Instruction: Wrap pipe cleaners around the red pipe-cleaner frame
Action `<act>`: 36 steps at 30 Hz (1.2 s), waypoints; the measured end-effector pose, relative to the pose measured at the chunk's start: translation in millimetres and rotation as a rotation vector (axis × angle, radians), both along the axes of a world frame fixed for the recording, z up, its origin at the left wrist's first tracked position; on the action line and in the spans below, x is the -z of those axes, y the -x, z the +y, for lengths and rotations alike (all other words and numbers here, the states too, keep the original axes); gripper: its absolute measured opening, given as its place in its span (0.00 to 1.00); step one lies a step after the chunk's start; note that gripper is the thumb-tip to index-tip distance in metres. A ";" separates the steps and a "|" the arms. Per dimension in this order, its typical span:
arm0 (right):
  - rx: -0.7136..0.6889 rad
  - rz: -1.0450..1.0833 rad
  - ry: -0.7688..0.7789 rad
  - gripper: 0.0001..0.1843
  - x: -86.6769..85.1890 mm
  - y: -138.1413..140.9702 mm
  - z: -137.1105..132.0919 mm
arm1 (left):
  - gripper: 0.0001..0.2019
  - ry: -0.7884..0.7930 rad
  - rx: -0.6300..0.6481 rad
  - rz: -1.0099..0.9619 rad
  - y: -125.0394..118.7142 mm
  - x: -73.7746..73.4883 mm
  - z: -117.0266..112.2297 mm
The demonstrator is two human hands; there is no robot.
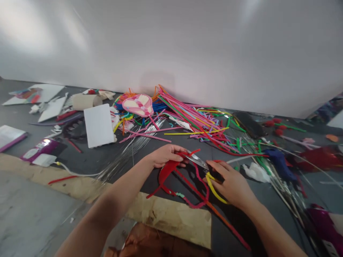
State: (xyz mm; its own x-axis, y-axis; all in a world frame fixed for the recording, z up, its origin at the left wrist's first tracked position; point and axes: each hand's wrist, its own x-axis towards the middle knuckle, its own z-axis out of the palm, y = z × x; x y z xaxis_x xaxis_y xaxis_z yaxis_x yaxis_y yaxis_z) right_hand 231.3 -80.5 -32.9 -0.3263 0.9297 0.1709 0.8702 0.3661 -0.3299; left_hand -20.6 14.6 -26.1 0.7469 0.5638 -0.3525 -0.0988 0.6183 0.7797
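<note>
- The left hand [166,155] lies over the middle of the dark mat [107,159]. Its grip is closed, thumb and fingers pinched on the upper end of a red pipe cleaner [171,168].
- That pipe cleaner bends into a loop below the hand and trails toward the mat's near edge, over a strip of cardboard [171,214].
- The right hand [233,184] is just beside it. Its grip is wrapped around the yellow handles of a pair of scissors [197,161], fingers curled shut on them.
- The scissor blades point left, and their tips meet the red pipe cleaner at the left fingertips. How far the blades are parted cannot be made out.
- More red and pink pipe cleaners lie curled on the mat between and below the two hands.
- Toward the far edge, against the white wall [187,46], sits a big heap of coloured pipe cleaners [193,117] with a pink heart-shaped piece [138,104] on its left end.
- Left of the heap lie a white card [99,125] and a cardboard tube [84,101].
- A bundle of silver wires [128,153] fans out just left of the left forearm.
</note>
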 end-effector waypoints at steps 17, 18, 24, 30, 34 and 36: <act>0.053 0.003 -0.005 0.25 6.6 -1.2 -2.4 | 0.22 0.083 -0.008 -0.028 1.5 0.6 5.8; 0.056 0.004 0.003 0.26 6.4 -1.1 -2.4 | 0.21 0.085 -0.010 -0.026 1.4 0.4 5.9; 0.067 0.003 -0.003 0.25 7.8 -0.9 -2.6 | 0.20 0.086 -0.011 -0.024 1.0 -1.0 5.8; 0.065 0.000 0.008 0.25 5.9 -0.4 -2.7 | 0.19 0.065 -0.012 -0.025 1.3 -1.8 5.1; 0.060 -0.006 -0.003 0.25 5.3 -0.3 -3.1 | 0.20 0.066 -0.016 -0.020 1.5 -0.9 5.1; 0.054 -0.011 -0.012 0.25 5.6 -0.4 -3.2 | 0.21 0.067 -0.022 -0.010 1.5 -0.7 5.1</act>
